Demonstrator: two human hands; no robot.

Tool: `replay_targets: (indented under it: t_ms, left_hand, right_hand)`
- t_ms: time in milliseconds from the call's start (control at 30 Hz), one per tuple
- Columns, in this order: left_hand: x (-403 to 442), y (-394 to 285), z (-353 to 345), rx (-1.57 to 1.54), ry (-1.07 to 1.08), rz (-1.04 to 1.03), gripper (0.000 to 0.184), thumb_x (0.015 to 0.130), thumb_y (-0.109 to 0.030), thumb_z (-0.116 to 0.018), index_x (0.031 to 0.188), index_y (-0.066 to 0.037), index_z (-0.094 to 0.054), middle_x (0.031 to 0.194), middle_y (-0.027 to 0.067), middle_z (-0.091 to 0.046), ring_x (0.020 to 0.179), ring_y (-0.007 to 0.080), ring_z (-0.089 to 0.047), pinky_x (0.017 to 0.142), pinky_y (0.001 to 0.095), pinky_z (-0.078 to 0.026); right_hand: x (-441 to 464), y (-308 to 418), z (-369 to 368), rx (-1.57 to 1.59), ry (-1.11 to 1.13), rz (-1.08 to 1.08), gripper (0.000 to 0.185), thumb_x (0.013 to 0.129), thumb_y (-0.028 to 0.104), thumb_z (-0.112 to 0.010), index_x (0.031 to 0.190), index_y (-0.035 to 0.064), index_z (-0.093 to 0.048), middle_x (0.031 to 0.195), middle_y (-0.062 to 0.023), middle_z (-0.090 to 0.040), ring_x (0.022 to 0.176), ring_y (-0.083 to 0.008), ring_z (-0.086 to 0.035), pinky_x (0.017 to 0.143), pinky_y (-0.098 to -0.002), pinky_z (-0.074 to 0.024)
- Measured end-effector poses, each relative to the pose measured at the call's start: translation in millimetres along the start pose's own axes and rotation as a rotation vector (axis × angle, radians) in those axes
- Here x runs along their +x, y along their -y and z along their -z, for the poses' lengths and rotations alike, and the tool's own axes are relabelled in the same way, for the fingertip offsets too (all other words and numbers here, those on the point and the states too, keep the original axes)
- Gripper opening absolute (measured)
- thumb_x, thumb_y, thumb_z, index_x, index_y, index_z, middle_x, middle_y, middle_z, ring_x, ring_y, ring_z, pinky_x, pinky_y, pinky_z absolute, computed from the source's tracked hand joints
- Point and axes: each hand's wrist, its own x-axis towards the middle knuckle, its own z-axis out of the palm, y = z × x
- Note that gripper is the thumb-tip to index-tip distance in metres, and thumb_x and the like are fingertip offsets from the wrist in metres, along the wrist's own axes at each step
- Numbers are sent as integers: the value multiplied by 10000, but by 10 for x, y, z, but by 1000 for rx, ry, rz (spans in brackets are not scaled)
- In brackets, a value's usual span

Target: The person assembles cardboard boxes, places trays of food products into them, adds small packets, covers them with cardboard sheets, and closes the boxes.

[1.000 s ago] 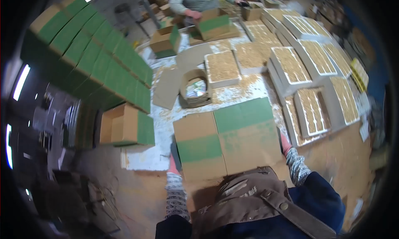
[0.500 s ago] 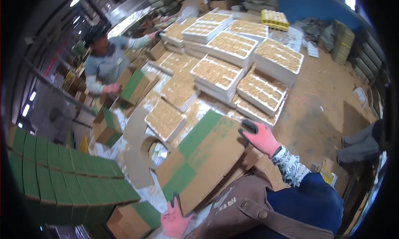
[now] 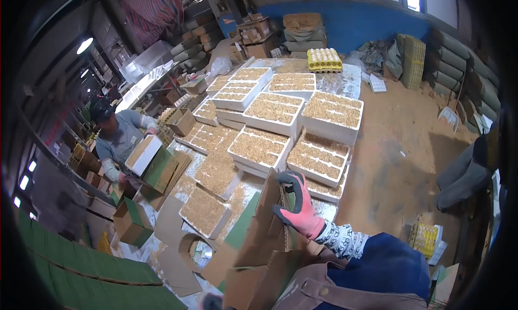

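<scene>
A brown cardboard box [image 3: 263,232] with green printing stands tilted in front of me, its panels spread apart and a flap raised. My right hand [image 3: 300,206], in a pink glove with dark fingertips, is closed round the upper edge of one panel. My left hand [image 3: 211,301] shows only as dark fingertips at the bottom edge, close to the box's lower side; its grip is hidden. Under and behind the box lies another cardboard sheet with a green band [image 3: 244,229]. White foam boxes filled with tan husks [image 3: 268,106] are stacked just beyond my right hand.
At left a co-worker [image 3: 118,135] holds a white foam box [image 3: 144,155] over a green-printed carton. An open carton [image 3: 132,222] sits nearby. Green-topped cartons [image 3: 91,272] line the lower left. Yellow egg trays [image 3: 324,61] stand at the table's far end.
The flat-lying carton is now lifted and spread, with my right hand gripping its panel edge. My left hand has dropped almost out of view. The co-worker now holds a white foam box.
</scene>
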Motion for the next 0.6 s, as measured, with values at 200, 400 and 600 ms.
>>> replay_targets:
  t_ms: [200,400,600]
  left_hand:
    - [556,-616,-386,671,-121,-442,489,708,-280,-676,1111,-36,-543,990,182,-598,950,296,-573,836,386,-436]
    - [479,-311,-232,-28,48,-294,582,739,-193,-638,1245,-60,-381,1019,143,-578,924,261,-567,782,354,-452]
    - [873,183,-309,-310,-314,-248,850,705,-155,-662,1406,-83,-187,1018,124,-558,906,186,-554,747,332,-453]
  right_hand:
    - [-312,-129,-959,-311,1029,569,426,767,296,-577,1158,135,-528,928,-100,-532,944,-267,-516,844,-380,-408]
    - [-218,-843,-1206,-452,1482,476,493,781,299,-589,1254,225,-474,926,-85,-592,886,-265,-577,746,-378,-455]
    - [933,246,-1340,78,738,-139,447,858,266,-484,1235,30,-434,1147,-220,-522,1013,-313,-544,878,-400,-424]
